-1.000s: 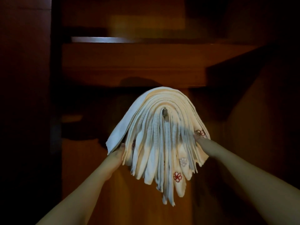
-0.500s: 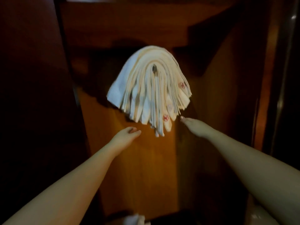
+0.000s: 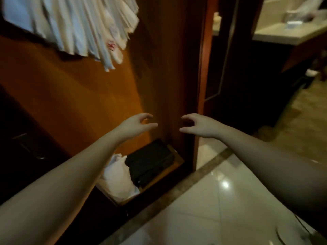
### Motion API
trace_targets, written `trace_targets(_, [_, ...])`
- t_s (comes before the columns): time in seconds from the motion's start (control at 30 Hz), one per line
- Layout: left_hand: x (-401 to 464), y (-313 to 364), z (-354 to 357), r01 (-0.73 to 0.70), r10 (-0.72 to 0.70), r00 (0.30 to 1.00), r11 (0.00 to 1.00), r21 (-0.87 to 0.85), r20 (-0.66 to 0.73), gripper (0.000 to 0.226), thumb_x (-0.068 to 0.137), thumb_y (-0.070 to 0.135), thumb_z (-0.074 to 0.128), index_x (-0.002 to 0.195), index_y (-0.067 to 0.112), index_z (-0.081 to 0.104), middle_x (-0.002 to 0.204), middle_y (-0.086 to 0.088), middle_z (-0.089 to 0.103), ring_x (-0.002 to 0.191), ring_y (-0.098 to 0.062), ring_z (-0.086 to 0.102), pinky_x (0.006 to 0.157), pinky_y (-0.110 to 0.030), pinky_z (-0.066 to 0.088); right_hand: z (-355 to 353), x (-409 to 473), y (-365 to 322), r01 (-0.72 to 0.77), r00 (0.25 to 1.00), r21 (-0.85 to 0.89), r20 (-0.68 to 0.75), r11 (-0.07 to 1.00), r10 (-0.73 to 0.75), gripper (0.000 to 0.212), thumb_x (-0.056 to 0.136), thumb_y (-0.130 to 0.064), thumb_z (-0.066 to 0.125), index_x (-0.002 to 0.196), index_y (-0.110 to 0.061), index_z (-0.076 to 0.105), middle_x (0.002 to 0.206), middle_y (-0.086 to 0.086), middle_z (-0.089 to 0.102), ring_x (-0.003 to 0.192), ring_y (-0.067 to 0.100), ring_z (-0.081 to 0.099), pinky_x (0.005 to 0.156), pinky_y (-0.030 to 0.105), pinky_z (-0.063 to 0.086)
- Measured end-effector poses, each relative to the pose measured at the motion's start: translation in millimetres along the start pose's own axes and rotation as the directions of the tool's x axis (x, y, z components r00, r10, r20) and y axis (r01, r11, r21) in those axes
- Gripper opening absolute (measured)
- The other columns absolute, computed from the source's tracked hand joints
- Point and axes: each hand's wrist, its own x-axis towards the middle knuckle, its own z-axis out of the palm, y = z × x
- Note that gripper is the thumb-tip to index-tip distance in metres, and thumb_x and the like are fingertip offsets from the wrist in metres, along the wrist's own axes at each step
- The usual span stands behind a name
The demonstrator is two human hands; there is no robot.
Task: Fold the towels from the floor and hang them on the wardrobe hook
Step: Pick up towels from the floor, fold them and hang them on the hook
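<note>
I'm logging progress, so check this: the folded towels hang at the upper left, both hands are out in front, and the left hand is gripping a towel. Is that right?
Not quite. In the head view the left hand grips nothing; its fingers are loosely spread in the air. The rest holds: the folded towels hang at the upper left, and the right hand is also out in front, holding nothing.

orange-brown wooden wardrobe panel [image 3: 74, 103] left | glossy pale tiled floor [image 3: 203, 206] with brown border strip [image 3: 177, 188] | pale counter [image 3: 283, 32] upper right | black box [image 3: 150, 161] on wardrobe bottom | dim warm light
</note>
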Motion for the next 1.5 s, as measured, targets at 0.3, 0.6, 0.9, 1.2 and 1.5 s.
trace_targets(0.3, [76.4,76.9,174.8,-0.1,0.06,0.935,0.99,0.097,0.351,0.054,0.095,0.05,0.06,0.143,0.026,0.05,0.148,0.001,0.049,0.136,-0.017,0.045,0.097,-0.026,0.034,38.3,-100.1,201.0,-0.291,0.957,0.058,0.039,0.955,0.289,0.082,0.085,-0.063,0.065,0.15,-0.02,0.042,0.152,0.003,0.045,0.138,0.022,0.042,0.109,0.03,0.032])
trace_targets(0.6, [171.3,169.3,368.3,0.03,-0.016,0.851,0.999,-0.018,0.525,0.045,0.092,0.04,0.068,0.132,0.022,0.06,0.133,-0.002,0.061,0.123,-0.013,0.055,0.096,-0.028,0.043,31.9,-164.6,407.4,-0.565,0.825,0.194,0.133,0.802,0.549,0.068,0.095,-0.052,0.06,0.15,-0.016,0.043,0.153,0.003,0.044,0.139,0.022,0.042,0.109,0.03,0.032])
trace_targets(0.9, [242.6,237.5,515.8,0.11,-0.107,0.771,0.993,0.033,0.628,0.042,0.095,0.035,0.065,0.132,0.016,0.061,0.128,-0.006,0.062,0.116,-0.018,0.057,0.097,-0.027,0.042,43.1,-207.5,546.6,-0.784,0.619,0.265,0.263,0.562,0.74,0.062,0.098,-0.052,0.055,0.146,-0.013,0.048,0.146,0.007,0.053,0.131,0.025,0.051,0.103,0.033,0.04])
trace_targets(1.2, [354.4,284.3,648.2,0.099,-0.14,0.676,0.99,0.1,0.723,0.031,0.092,0.034,0.066,0.119,0.018,0.066,0.117,-0.006,0.066,0.106,-0.023,0.062,0.094,-0.035,0.049,45.8,-194.1,682.0,-0.891,0.41,0.35,0.349,0.288,0.843,0.061,0.096,-0.051,0.057,0.144,-0.014,0.052,0.145,0.005,0.056,0.13,0.024,0.053,0.105,0.033,0.04])
trace_targets(1.5, [517.3,337.9,789.5,-0.105,-0.129,0.504,0.972,0.208,0.854,0.033,0.094,0.031,0.064,0.122,0.014,0.065,0.12,-0.007,0.067,0.109,-0.025,0.062,0.081,-0.027,0.043,45.8,-152.4,833.9,-0.893,0.136,0.438,0.486,-0.105,0.863,0.057,0.097,-0.051,0.055,0.142,-0.016,0.054,0.141,0.008,0.058,0.124,0.028,0.056,0.089,0.027,0.037])
